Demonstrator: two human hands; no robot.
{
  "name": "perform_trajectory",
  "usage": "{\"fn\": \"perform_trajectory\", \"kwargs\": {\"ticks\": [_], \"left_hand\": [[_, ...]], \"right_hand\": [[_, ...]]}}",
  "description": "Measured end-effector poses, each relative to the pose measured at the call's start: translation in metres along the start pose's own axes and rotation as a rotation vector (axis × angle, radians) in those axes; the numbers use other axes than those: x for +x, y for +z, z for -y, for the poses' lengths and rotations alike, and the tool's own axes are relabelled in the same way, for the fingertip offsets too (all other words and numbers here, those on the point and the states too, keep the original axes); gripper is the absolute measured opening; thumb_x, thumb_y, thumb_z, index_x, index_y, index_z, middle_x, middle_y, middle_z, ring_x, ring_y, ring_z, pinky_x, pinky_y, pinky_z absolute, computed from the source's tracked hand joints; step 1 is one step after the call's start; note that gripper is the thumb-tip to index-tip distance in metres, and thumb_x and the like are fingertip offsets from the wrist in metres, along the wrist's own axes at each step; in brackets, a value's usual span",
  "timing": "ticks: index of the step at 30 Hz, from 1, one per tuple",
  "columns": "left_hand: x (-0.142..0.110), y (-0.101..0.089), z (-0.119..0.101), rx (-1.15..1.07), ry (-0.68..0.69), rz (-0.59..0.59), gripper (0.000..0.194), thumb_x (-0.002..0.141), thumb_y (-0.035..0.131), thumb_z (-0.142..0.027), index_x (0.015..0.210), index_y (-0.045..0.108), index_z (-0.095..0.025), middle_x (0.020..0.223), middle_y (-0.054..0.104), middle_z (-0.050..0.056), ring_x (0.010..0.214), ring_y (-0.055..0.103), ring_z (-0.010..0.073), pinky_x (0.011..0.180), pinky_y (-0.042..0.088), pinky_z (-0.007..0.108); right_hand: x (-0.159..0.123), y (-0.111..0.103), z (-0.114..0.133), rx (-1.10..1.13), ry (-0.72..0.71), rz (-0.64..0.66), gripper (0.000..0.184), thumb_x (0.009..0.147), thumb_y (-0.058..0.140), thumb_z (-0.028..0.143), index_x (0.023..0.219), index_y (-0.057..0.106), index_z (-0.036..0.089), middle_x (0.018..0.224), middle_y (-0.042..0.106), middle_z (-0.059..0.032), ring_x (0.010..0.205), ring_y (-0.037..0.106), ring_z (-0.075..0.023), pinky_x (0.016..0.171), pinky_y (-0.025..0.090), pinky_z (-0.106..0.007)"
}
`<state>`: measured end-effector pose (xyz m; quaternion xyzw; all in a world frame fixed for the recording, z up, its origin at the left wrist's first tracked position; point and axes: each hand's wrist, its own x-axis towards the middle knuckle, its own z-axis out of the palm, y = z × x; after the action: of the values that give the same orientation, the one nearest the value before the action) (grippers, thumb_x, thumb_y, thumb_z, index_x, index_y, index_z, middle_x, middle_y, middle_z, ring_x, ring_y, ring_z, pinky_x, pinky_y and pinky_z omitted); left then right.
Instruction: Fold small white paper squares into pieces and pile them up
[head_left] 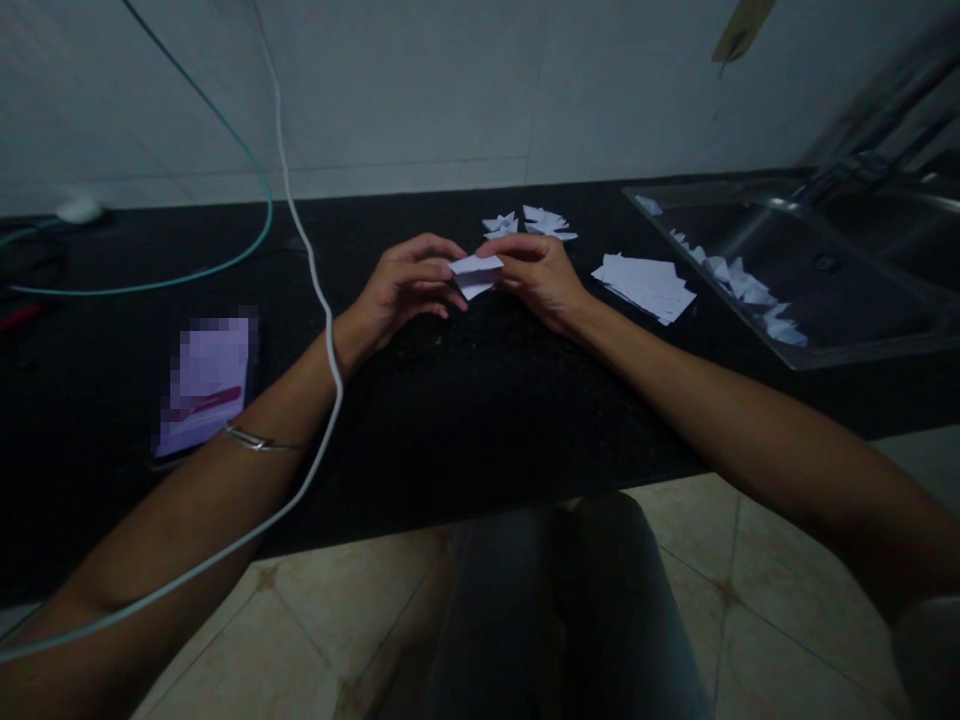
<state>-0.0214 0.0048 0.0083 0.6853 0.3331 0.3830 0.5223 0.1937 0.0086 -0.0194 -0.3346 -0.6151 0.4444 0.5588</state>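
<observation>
Between both hands, above the black countertop (465, 420), is a small folded piece of white paper (475, 277). My left hand (405, 280) pinches its left edge with the fingertips. On the other side my right hand (536, 275) grips the paper's right edge and top. Just behind the hands lie folded white paper pieces (501, 225), with another small group (547, 221) beside them. A loose pile of flat white paper sheets (646, 285) rests right of my right hand.
A steel sink (840, 255) is at the right, with several folded papers (742, 280) along its near-left rim. A phone (206, 385) lies by my left forearm. A white cable (311, 255) hangs across that forearm. A teal cable (247, 255) curves at the back left.
</observation>
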Motion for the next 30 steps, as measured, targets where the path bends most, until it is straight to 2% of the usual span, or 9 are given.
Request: {"fn": "perform_trajectory", "kwargs": {"ticks": [3,7,9,11,12,15,17,24,30], "left_hand": [[-0.001,0.001,-0.001,0.036,-0.008,0.061,0.033,0.085,0.061,-0.03,0.115,0.065,-0.016,0.086,0.071,0.002,0.069,0.073,0.0151,0.055,0.053,0.021],[-0.003,0.002,-0.006,-0.013,-0.038,0.106,0.034,0.094,0.056,-0.044,0.11,0.069,-0.016,0.092,0.072,0.006,0.074,0.075,0.0165,0.058,0.054,0.023],[0.0,0.002,-0.007,-0.072,-0.095,0.117,0.049,0.101,0.042,-0.055,0.108,0.071,-0.016,0.094,0.074,0.009,0.074,0.075,0.0167,0.057,0.054,0.022],[0.004,0.002,-0.007,-0.09,-0.237,0.178,0.073,0.102,0.024,-0.067,0.097,0.071,-0.012,0.082,0.073,0.011,0.065,0.073,0.0165,0.049,0.048,0.02],[0.006,0.002,-0.006,-0.052,-0.27,0.203,0.078,0.101,0.021,-0.071,0.094,0.071,-0.011,0.078,0.073,0.012,0.063,0.072,0.0168,0.048,0.048,0.021],[0.006,0.004,-0.004,0.133,-0.175,0.211,0.058,0.099,0.049,-0.064,0.097,0.072,-0.011,0.079,0.075,0.011,0.065,0.07,0.014,0.054,0.05,0.02],[0.002,0.006,-0.006,0.21,-0.125,0.217,0.05,0.097,0.057,-0.059,0.099,0.072,-0.012,0.078,0.076,0.009,0.063,0.068,0.012,0.054,0.05,0.019],[-0.01,0.014,-0.019,0.309,-0.048,0.198,0.042,0.101,0.055,-0.049,0.083,0.066,-0.013,0.068,0.069,0.005,0.056,0.06,0.0084,0.052,0.045,0.018],[-0.008,0.014,-0.016,0.315,0.0,0.187,0.044,0.103,0.053,-0.047,0.075,0.063,-0.014,0.063,0.065,0.003,0.052,0.055,0.0067,0.05,0.042,0.017]], "right_hand": [[0.0,0.001,0.001,-0.006,0.03,-0.005,0.026,0.075,0.081,0.041,0.089,0.077,0.02,0.096,0.072,-0.0052,0.095,0.065,-0.0207,0.08,0.054,-0.036],[0.001,0.0,-0.001,-0.011,0.026,-0.024,0.028,0.072,0.084,0.043,0.089,0.079,0.021,0.098,0.073,-0.005,0.1,0.066,-0.0223,0.083,0.055,-0.037],[0.001,-0.001,-0.002,-0.028,0.025,-0.019,0.028,0.072,0.084,0.044,0.087,0.079,0.021,0.098,0.074,-0.0052,0.099,0.066,-0.0224,0.082,0.055,-0.037],[0.001,-0.001,-0.002,-0.05,0.02,0.0,0.028,0.073,0.083,0.045,0.086,0.079,0.021,0.098,0.074,-0.0056,0.099,0.066,-0.0225,0.081,0.054,-0.037],[0.001,-0.001,-0.002,-0.06,0.017,0.009,0.028,0.073,0.083,0.046,0.085,0.079,0.021,0.099,0.074,-0.0057,0.099,0.066,-0.0226,0.081,0.054,-0.037],[-0.001,-0.001,0.0,-0.076,0.009,0.032,0.028,0.075,0.082,0.047,0.085,0.078,0.021,0.101,0.074,-0.0063,0.1,0.066,-0.0227,0.081,0.054,-0.036],[-0.002,0.0,0.002,-0.073,0.014,0.039,0.027,0.076,0.082,0.046,0.085,0.077,0.02,0.102,0.073,-0.0065,0.1,0.065,-0.0225,0.08,0.054,-0.036],[0.001,0.002,0.006,0.01,0.071,0.073,0.031,0.082,0.077,0.041,0.104,0.072,0.02,0.098,0.07,-0.0043,0.091,0.063,-0.019,0.075,0.053,-0.033],[0.002,0.004,0.001,-0.08,0.068,0.174,0.036,0.083,0.076,0.053,0.089,0.067,0.019,0.085,0.065,-0.0029,0.078,0.057,-0.0157,0.068,0.049,-0.03]]}}
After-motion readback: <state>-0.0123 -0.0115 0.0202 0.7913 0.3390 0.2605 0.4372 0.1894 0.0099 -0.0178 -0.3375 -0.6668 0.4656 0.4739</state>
